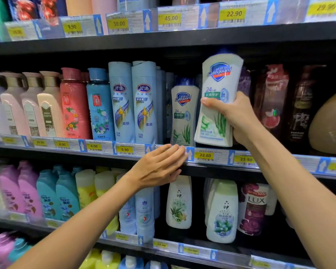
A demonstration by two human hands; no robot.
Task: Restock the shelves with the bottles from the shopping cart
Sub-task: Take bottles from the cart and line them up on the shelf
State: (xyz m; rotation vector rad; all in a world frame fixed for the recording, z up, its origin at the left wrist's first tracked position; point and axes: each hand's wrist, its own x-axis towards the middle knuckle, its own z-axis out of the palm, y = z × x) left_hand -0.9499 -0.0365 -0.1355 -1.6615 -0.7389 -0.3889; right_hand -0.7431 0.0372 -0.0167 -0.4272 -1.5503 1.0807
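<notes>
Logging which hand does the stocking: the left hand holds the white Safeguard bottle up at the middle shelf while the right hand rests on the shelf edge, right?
Hands are swapped. In the head view, the right hand holds the Safeguard bottle; the left hand rests on the shelf edge.

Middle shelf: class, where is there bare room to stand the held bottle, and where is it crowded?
Free: the gap right of the standing Safeguard bottle, before the dark bottles. Crowded: left, from the blue bottles onward.
</notes>
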